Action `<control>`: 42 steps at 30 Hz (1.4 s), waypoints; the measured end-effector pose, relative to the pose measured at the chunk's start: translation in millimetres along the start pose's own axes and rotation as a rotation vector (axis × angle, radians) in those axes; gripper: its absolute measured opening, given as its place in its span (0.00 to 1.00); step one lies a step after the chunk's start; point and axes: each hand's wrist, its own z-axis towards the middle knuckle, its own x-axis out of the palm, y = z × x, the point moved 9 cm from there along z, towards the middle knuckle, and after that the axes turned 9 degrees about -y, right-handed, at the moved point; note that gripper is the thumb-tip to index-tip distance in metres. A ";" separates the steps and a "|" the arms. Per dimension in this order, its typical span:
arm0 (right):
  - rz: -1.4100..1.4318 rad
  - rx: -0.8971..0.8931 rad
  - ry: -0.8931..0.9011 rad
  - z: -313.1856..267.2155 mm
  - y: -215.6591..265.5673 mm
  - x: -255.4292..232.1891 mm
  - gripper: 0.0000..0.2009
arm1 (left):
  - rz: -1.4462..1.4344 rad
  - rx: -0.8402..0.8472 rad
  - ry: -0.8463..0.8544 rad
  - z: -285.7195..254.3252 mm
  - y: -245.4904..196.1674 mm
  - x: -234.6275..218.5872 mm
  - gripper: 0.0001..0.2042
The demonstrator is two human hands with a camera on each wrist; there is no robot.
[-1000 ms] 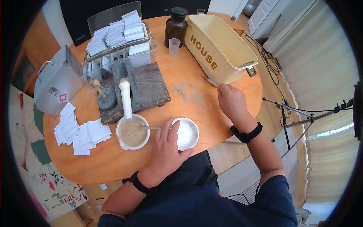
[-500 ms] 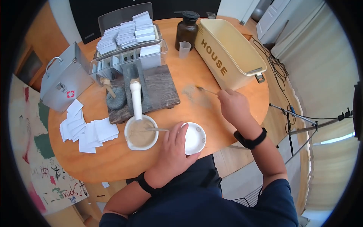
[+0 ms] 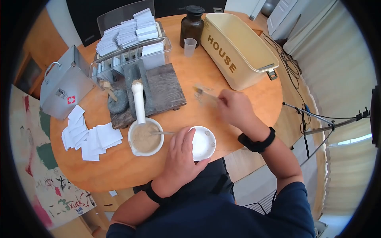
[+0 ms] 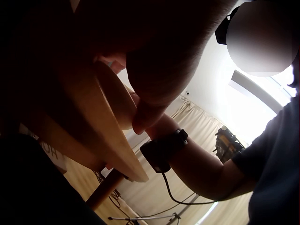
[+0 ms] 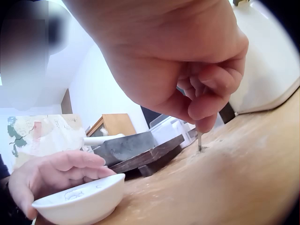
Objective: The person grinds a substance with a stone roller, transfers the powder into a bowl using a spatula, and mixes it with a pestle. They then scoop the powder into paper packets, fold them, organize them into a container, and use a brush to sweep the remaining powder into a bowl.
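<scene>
My right hand [image 3: 235, 108] pinches the thin handle of a small brush [image 3: 206, 94], its tip on a patch of pale powder [image 3: 199, 99] spread over the wooden table. In the right wrist view, the right hand [image 5: 187, 70] is low above the tabletop with the brush pointing down. My left hand [image 3: 180, 158] grips a small white bowl [image 3: 203, 143] near the table's front edge, thumb on the near side and fingers along its left rim. The right wrist view shows the bowl [image 5: 84, 204] tilted.
Left of the bowl stands a white mortar [image 3: 145, 148] with tan powder, a pestle [image 3: 139, 103] and a spoon handle. Behind are a dark wooden board [image 3: 168, 85], stone grinding trough [image 3: 137, 79], brown jar [image 3: 192, 29], plastic cup [image 3: 189, 47] and cream bin [image 3: 230, 69]. White paper packets [image 3: 91, 141] lie left.
My right hand has carried the brush left from beside the cream bin onto the powder patch and is blurred with motion. The left hand keeps its grip on the bowl.
</scene>
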 end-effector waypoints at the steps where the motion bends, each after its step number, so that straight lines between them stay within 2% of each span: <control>1: 0.001 -0.008 0.005 -2.6 -2.9 -6.6 0.05 | 0.002 -0.007 -0.007 1.1 1.3 -1.4 0.43; 4: 0.138 -0.043 0.024 -18.9 -6.7 -29.9 0.04 | -0.010 0.000 -0.020 0.7 0.2 -3.3 0.41; 6: 0.111 -0.033 0.140 -32.9 -10.8 -25.9 0.04 | -0.003 0.008 -0.021 0.3 -0.4 -3.7 0.41; 7: 0.108 -0.028 0.139 -32.8 -13.9 -23.1 0.04 | -0.007 0.010 -0.017 0.3 -0.9 -3.3 0.41; 10: -0.004 -0.158 0.001 -20.3 -21.9 -13.5 0.03 | -0.004 0.013 0.001 -1.6 -1.2 -1.0 0.41; 14: 0.058 -0.103 -0.011 -16.8 -24.6 -22.7 0.03 | 0.000 -0.017 0.002 -2.2 2.8 -3.6 0.43; 16: 0.114 -0.144 0.119 -30.7 -14.7 -19.3 0.03 | -0.005 -0.029 -0.003 -3.7 5.4 -5.8 0.43; 17: 0.115 -0.145 0.122 -28.9 -15.3 -15.2 0.03 | -0.007 -0.031 -0.009 -4.0 5.9 -5.9 0.43; 19: 0.003 -0.163 0.054 -25.8 -21.2 -12.9 0.03 | -0.021 -0.024 0.001 -4.9 3.9 -2.0 0.43; 22: 0.064 -0.076 -0.011 -12.4 -27.9 -16.4 0.03 | -0.009 -0.013 -0.004 -2.0 3.4 -3.2 0.43; 26: 0.108 -0.117 0.099 -15.4 -11.7 -5.1 0.03 | 0.012 -0.040 0.010 -2.5 5.2 -4.1 0.43; 28: 0.008 -0.110 -0.013 -8.0 -16.5 -9.3 0.03 | 0.013 -0.043 0.010 -2.4 4.1 -2.5 0.44; 31: 0.099 -0.037 -0.018 -5.6 -18.1 -18.1 0.02 | 0.037 -0.015 -0.005 -0.4 2.7 -6.2 0.44; 34: 0.088 -0.057 0.079 -16.6 -15.8 -12.1 0.02 | 0.038 -0.012 0.003 -1.4 2.2 -3.5 0.44; 38: 0.125 -0.030 0.033 -24.4 -32.2 -32.0 0.02 | 0.019 -0.057 0.009 -0.4 5.3 -2.2 0.45; 40: 0.163 0.057 0.223 -37.2 -40.4 -25.1 0.03 | 0.025 -0.076 0.028 -2.1 8.3 -2.1 0.45; 41: 0.165 0.059 0.223 -36.3 -41.7 -20.7 0.03 | 0.031 -0.056 0.009 -2.4 7.9 -2.3 0.45; 42: 0.107 -0.049 0.170 -33.2 -37.5 -19.0 0.03 | 0.032 -0.032 -0.004 -2.6 5.5 -1.8 0.45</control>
